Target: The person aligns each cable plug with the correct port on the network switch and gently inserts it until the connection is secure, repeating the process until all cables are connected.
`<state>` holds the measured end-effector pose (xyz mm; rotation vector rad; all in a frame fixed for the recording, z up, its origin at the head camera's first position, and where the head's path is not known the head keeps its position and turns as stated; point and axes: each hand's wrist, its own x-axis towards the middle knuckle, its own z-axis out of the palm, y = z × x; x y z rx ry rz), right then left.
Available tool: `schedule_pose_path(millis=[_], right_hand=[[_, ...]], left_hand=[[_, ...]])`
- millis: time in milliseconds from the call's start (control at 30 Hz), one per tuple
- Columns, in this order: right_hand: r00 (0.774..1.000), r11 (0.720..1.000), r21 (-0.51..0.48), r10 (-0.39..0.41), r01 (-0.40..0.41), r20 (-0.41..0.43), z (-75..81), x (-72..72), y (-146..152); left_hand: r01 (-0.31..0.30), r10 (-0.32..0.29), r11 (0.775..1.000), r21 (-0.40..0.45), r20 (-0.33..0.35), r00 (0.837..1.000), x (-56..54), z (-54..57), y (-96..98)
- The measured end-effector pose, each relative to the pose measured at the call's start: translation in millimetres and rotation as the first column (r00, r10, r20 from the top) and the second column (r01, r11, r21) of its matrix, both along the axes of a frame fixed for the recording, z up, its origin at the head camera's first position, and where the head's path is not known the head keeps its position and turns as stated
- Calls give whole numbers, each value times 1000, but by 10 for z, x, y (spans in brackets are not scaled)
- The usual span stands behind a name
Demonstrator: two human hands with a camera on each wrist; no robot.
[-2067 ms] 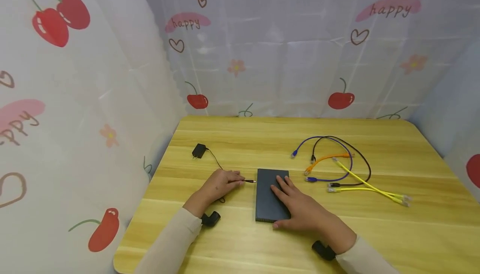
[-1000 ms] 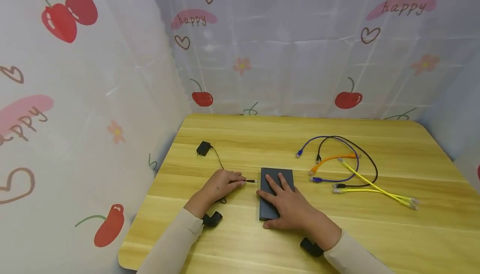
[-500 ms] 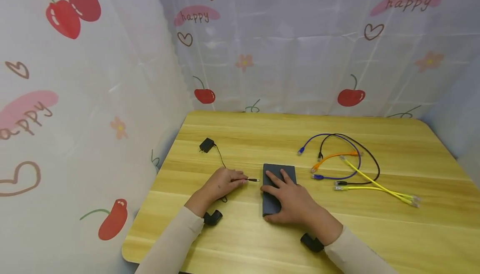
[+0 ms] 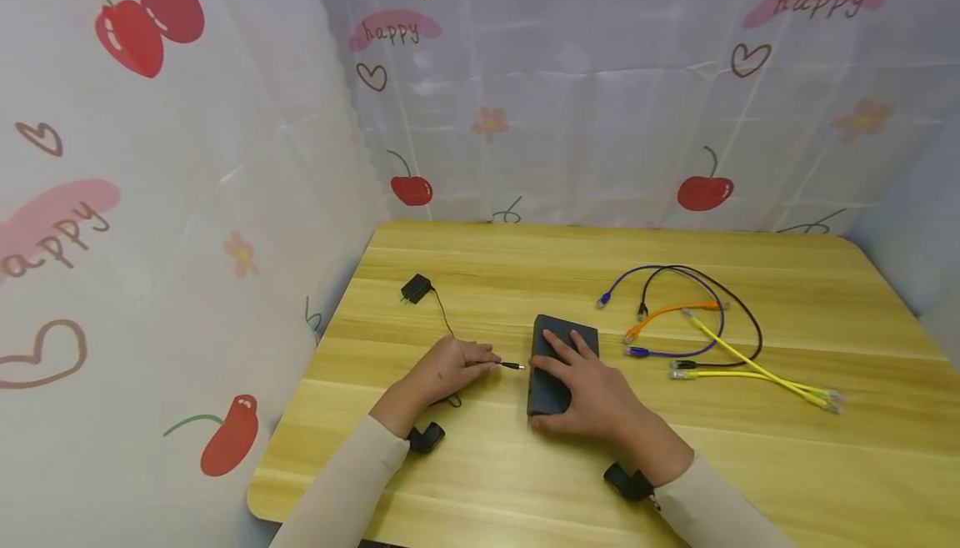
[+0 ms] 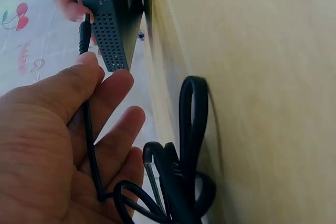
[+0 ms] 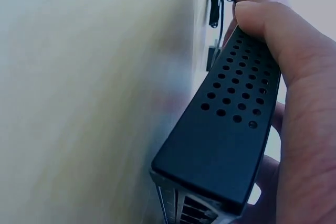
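My left hand (image 4: 447, 369) pinches a thin black power cable just behind its barrel plug (image 4: 513, 366), between thumb and index finger; the other fingers are loosely bent. The plug points at the left side of a dark network switch (image 4: 551, 394), a short gap away in the head view. My right hand (image 4: 596, 389) grips the switch, fingers over its top and thumb at its near end. The switch is tilted, its left side raised. That side shows small labels and vent holes in the left wrist view. Port openings (image 6: 197, 212) show in the right wrist view.
A black power adapter (image 4: 416, 288) lies at the back left, its cable running under my left hand. Bundled cable (image 5: 181, 171) rests below that hand. Blue, black, orange (image 4: 667, 314) and yellow (image 4: 750, 377) network cables lie at the right. Patterned curtains surround the table (image 4: 487, 481).
My right hand has shifted left over the switch, taken hold of it and tilted its left side up. The left hand keeps its pinch on the cable. The head view has shifted slightly.
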<state>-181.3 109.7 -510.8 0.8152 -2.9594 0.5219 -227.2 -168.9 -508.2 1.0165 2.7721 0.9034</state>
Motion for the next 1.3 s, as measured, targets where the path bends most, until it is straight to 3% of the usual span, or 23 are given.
schedule_pose_path(millis=[467, 833, 1300], right_hand=[[999, 999, -27, -46, 45, -27, 13, -47, 94], [998, 999, 3, -51, 51, -33, 12, -45, 63], [996, 997, 33, -71, 73, -51, -31, -65, 34]], left_hand=[[86, -90, 993, -80, -42, 995, 119, 92, 76], [83, -87, 987, -136, -28, 996, 92, 89, 166], [94, -105, 986, -137, -73, 992, 89, 91, 246]])
